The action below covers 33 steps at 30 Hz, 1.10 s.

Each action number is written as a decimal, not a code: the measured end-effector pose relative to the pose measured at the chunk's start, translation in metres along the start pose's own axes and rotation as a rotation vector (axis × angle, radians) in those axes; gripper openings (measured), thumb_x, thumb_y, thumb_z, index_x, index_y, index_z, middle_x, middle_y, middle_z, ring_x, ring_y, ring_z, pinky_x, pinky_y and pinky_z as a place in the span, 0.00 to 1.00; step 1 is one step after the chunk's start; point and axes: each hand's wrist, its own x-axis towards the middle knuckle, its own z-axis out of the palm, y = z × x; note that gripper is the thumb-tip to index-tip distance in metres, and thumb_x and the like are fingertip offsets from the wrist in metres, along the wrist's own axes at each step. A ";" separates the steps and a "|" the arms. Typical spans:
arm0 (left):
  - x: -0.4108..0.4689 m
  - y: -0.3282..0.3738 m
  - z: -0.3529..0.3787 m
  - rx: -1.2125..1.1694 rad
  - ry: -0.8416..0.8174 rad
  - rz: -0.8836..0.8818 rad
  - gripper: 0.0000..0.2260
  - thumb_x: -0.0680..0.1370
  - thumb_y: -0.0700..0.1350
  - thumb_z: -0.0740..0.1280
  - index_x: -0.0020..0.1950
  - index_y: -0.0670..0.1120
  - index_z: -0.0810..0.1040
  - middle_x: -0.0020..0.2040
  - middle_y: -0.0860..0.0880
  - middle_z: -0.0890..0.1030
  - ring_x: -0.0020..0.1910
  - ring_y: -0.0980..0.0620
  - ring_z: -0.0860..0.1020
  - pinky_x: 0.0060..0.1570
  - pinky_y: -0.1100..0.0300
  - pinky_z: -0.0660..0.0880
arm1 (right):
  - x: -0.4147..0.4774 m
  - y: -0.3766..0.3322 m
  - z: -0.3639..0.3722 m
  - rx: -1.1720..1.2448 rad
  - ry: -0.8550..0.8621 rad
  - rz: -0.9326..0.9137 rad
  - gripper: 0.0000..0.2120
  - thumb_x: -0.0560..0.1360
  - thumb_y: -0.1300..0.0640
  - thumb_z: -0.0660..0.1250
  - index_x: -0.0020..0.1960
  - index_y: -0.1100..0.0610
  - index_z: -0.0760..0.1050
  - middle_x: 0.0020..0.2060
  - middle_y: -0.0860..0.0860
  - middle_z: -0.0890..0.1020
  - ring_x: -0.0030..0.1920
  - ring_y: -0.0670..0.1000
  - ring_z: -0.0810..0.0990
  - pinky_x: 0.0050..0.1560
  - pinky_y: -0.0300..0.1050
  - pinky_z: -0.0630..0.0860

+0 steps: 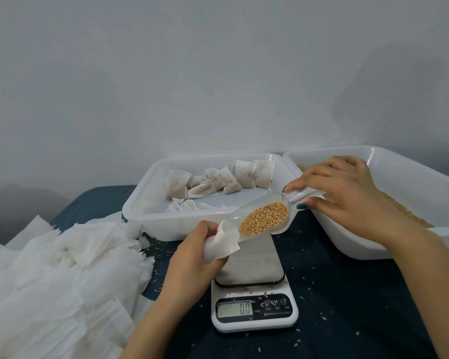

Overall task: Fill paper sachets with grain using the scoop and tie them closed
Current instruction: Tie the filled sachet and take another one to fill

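Observation:
My left hand (192, 252) grips an empty white paper sachet (222, 243) with its mouth turned up to the right. My right hand (347, 195) holds the handle of a clear plastic scoop (262, 216) loaded with golden grain. The scoop's tip touches the sachet's mouth, above the platform of a white digital scale (254, 309) that reads 0.0. Several filled, tied sachets (218, 181) lie in a white tray (140, 203) behind. A larger white tray (410, 182) on the right holds loose grain (405, 208), partly hidden by my right hand.
A heap of empty white paper sachets (57, 270) covers the left side of the dark blue table (347, 294). Stray grains are scattered on the cloth around the scale. A plain grey wall stands behind the trays.

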 end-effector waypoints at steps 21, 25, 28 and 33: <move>-0.006 0.010 0.006 -0.051 -0.156 -0.020 0.20 0.67 0.68 0.65 0.52 0.57 0.72 0.45 0.59 0.81 0.43 0.57 0.79 0.43 0.50 0.79 | 0.019 -0.031 -0.028 -0.207 -0.021 -0.142 0.16 0.70 0.56 0.77 0.55 0.44 0.83 0.48 0.46 0.81 0.56 0.58 0.74 0.64 0.52 0.53; -0.006 0.010 0.007 -0.071 -0.160 -0.014 0.17 0.68 0.66 0.65 0.52 0.60 0.71 0.46 0.62 0.81 0.44 0.59 0.79 0.43 0.54 0.78 | 0.021 -0.031 -0.029 -0.234 0.004 -0.151 0.16 0.68 0.56 0.78 0.54 0.44 0.83 0.48 0.47 0.81 0.57 0.57 0.73 0.65 0.55 0.53; -0.006 0.010 0.008 -0.101 -0.157 -0.009 0.16 0.69 0.65 0.66 0.53 0.61 0.71 0.47 0.62 0.81 0.45 0.59 0.79 0.42 0.58 0.77 | 0.023 -0.031 -0.030 -0.257 0.025 -0.164 0.15 0.68 0.54 0.76 0.54 0.44 0.83 0.48 0.47 0.81 0.57 0.55 0.71 0.64 0.55 0.53; -0.006 0.013 0.007 -0.171 -0.158 0.005 0.15 0.71 0.62 0.67 0.55 0.61 0.71 0.50 0.64 0.80 0.47 0.62 0.79 0.38 0.71 0.73 | 0.026 -0.034 -0.033 -0.284 0.048 -0.179 0.14 0.68 0.51 0.73 0.54 0.43 0.83 0.49 0.49 0.81 0.57 0.56 0.71 0.64 0.56 0.54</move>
